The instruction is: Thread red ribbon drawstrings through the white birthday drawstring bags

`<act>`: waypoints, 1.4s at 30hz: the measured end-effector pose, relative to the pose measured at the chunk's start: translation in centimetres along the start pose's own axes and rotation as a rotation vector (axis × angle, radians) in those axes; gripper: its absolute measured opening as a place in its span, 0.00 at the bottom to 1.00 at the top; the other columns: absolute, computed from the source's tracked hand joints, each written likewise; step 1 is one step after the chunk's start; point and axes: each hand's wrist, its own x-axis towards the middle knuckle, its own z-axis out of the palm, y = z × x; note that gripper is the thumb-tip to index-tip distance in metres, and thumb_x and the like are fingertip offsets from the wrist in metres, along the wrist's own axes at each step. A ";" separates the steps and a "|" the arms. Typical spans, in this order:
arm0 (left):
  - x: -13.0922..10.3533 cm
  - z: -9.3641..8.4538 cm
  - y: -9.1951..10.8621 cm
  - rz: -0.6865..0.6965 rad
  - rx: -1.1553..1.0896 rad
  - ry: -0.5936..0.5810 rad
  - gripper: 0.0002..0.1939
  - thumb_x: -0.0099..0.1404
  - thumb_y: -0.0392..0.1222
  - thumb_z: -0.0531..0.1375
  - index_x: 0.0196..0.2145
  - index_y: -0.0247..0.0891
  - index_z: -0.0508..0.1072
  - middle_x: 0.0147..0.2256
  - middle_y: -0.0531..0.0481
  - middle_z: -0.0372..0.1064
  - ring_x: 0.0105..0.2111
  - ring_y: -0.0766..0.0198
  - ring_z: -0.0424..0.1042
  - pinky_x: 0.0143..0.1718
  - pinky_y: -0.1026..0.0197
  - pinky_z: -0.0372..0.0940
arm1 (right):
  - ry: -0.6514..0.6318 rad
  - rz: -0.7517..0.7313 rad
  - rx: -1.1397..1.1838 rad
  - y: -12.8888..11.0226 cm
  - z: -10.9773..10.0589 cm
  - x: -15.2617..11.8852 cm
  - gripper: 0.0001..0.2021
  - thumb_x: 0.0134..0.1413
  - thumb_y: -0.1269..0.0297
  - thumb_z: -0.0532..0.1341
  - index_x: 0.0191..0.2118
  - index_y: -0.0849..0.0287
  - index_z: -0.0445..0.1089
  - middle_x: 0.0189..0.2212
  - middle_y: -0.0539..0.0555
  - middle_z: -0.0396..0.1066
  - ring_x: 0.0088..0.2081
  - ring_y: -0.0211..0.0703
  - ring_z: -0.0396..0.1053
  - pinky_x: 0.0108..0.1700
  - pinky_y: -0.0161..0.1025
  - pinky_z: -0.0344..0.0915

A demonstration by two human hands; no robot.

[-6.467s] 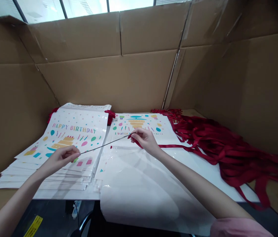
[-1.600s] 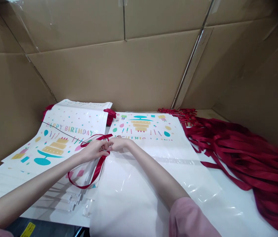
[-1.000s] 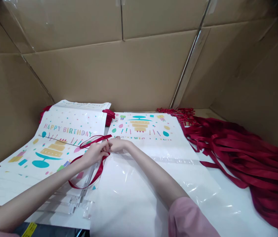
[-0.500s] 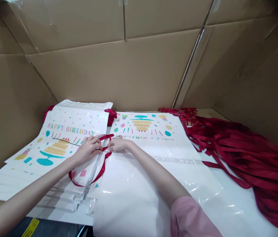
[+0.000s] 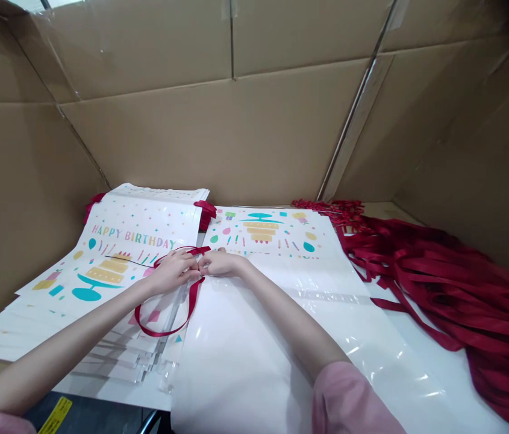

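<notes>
Between the stacks, my left hand (image 5: 175,271) and my right hand (image 5: 220,264) meet fingertip to fingertip. Both are closed in a pinch at a dark red ribbon (image 5: 194,299), whose loop hangs below the left hand. The exact grip is hidden by the fingers. A thin dark strand (image 5: 130,261) sticks out leftward from beside the left hand. Under my left forearm lies a fanned stack of white "Happy Birthday" printed sheets (image 5: 123,217). My right forearm crosses a glossy, clear-covered printed sheet (image 5: 236,337) with an upside-down cake picture at its far end.
A large heap of dark red ribbons (image 5: 444,283) spreads along the right side. Smaller red ribbon bundles (image 5: 206,212) show at the left stack's far corners. Cardboard walls (image 5: 218,132) enclose the back and sides. A yellow label (image 5: 55,416) is at the lower left.
My left hand has moved right, so the two hands now touch or nearly touch. The ribbon loop has shifted slightly right and up. The whole view has moved a little.
</notes>
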 end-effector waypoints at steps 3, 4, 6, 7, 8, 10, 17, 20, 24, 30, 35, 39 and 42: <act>-0.3 -0.1 0.5 -0.073 -0.036 -0.009 0.17 0.66 0.53 0.52 0.31 0.40 0.73 0.34 0.49 0.69 0.41 0.55 0.63 0.45 0.55 0.52 | 0.005 -0.001 0.015 -0.1 0.0 -0.1 0.07 0.50 0.68 0.55 0.31 0.60 0.71 0.36 0.53 0.73 0.43 0.48 0.66 0.54 0.50 0.47; -0.3 -0.1 0.7 -0.092 -0.028 -0.006 0.17 0.64 0.54 0.54 0.30 0.40 0.73 0.35 0.49 0.69 0.42 0.54 0.63 0.44 0.54 0.52 | 0.007 0.000 0.021 -0.1 0.0 -0.1 0.07 0.50 0.69 0.55 0.31 0.59 0.71 0.36 0.53 0.72 0.44 0.48 0.66 0.55 0.50 0.47; -0.4 -0.1 0.8 -0.108 0.014 -0.001 0.15 0.62 0.54 0.57 0.30 0.40 0.74 0.35 0.49 0.68 0.43 0.53 0.63 0.44 0.54 0.51 | 0.008 0.005 0.032 -0.1 0.1 0.0 0.07 0.49 0.69 0.55 0.31 0.59 0.71 0.37 0.53 0.72 0.45 0.49 0.65 0.56 0.50 0.46; -0.4 -0.1 0.7 -0.109 0.039 -0.003 0.13 0.61 0.52 0.58 0.30 0.41 0.74 0.35 0.48 0.68 0.43 0.52 0.63 0.43 0.54 0.51 | 0.008 0.008 0.037 -0.1 0.1 0.0 0.07 0.49 0.69 0.55 0.31 0.59 0.71 0.37 0.53 0.72 0.45 0.49 0.65 0.56 0.50 0.46; -0.4 -0.2 0.4 -0.109 0.060 -0.008 0.12 0.60 0.51 0.58 0.30 0.40 0.74 0.35 0.48 0.68 0.43 0.52 0.62 0.43 0.54 0.51 | 0.007 0.010 0.042 0.0 0.1 0.0 0.07 0.49 0.70 0.55 0.31 0.59 0.71 0.36 0.53 0.72 0.45 0.49 0.65 0.56 0.50 0.45; -0.7 -0.5 -0.5 -0.106 0.080 -0.027 0.11 0.60 0.49 0.58 0.28 0.40 0.74 0.34 0.48 0.68 0.42 0.52 0.61 0.41 0.55 0.50 | 0.006 0.008 0.051 0.0 0.1 0.0 0.07 0.49 0.70 0.55 0.30 0.59 0.70 0.35 0.52 0.72 0.45 0.48 0.65 0.56 0.50 0.45; -1.5 -0.6 -2.5 -0.044 -0.010 -0.006 0.17 0.65 0.52 0.53 0.30 0.40 0.75 0.37 0.47 0.68 0.40 0.55 0.59 0.39 0.57 0.49 | 0.014 -0.009 0.064 0.1 0.1 0.1 0.07 0.48 0.70 0.54 0.29 0.60 0.70 0.34 0.52 0.71 0.42 0.46 0.63 0.56 0.50 0.44; -0.6 0.3 -1.2 -0.023 -0.033 0.055 0.14 0.65 0.48 0.55 0.29 0.40 0.75 0.36 0.48 0.67 0.43 0.55 0.60 0.40 0.56 0.48 | 0.026 -0.014 0.059 0.1 0.1 0.2 0.08 0.49 0.69 0.54 0.29 0.60 0.70 0.32 0.52 0.71 0.40 0.46 0.63 0.55 0.50 0.45; -0.1 0.5 -0.2 -0.014 -0.018 0.062 0.13 0.66 0.48 0.55 0.30 0.41 0.75 0.37 0.49 0.67 0.44 0.55 0.60 0.41 0.56 0.48 | 0.037 -0.014 0.070 0.1 -0.1 0.0 0.08 0.50 0.66 0.54 0.30 0.60 0.70 0.31 0.52 0.71 0.41 0.47 0.63 0.56 0.49 0.44; -3.2 -1.9 -4.6 -0.130 0.052 0.092 0.15 0.65 0.52 0.55 0.30 0.42 0.75 0.36 0.49 0.68 0.40 0.56 0.61 0.41 0.56 0.48 | 0.024 -0.044 0.097 0.0 -0.4 -0.2 0.07 0.49 0.69 0.54 0.27 0.59 0.68 0.30 0.50 0.69 0.41 0.45 0.63 0.57 0.52 0.42; -2.9 -1.3 -4.2 -0.106 0.055 0.138 0.16 0.66 0.49 0.53 0.28 0.39 0.74 0.35 0.48 0.70 0.40 0.57 0.62 0.43 0.55 0.48 | 0.034 -0.038 0.089 -0.4 -0.3 -0.1 0.07 0.47 0.72 0.54 0.27 0.59 0.69 0.30 0.50 0.70 0.40 0.45 0.63 0.58 0.56 0.39; -1.6 -0.1 -0.4 -0.040 0.061 0.158 0.13 0.68 0.47 0.52 0.32 0.41 0.73 0.38 0.50 0.70 0.42 0.57 0.63 0.46 0.53 0.47 | 0.053 -0.019 0.065 -0.9 -0.4 -0.2 0.07 0.45 0.72 0.54 0.27 0.59 0.69 0.29 0.51 0.71 0.42 0.48 0.64 0.57 0.53 0.42; -2.7 -0.4 -0.3 -0.106 0.100 0.270 0.11 0.66 0.50 0.55 0.40 0.45 0.72 0.44 0.49 0.66 0.47 0.54 0.62 0.49 0.51 0.47 | 0.066 -0.020 0.058 -1.1 -0.5 -0.4 0.08 0.43 0.73 0.54 0.27 0.59 0.70 0.30 0.51 0.71 0.43 0.48 0.65 0.57 0.51 0.43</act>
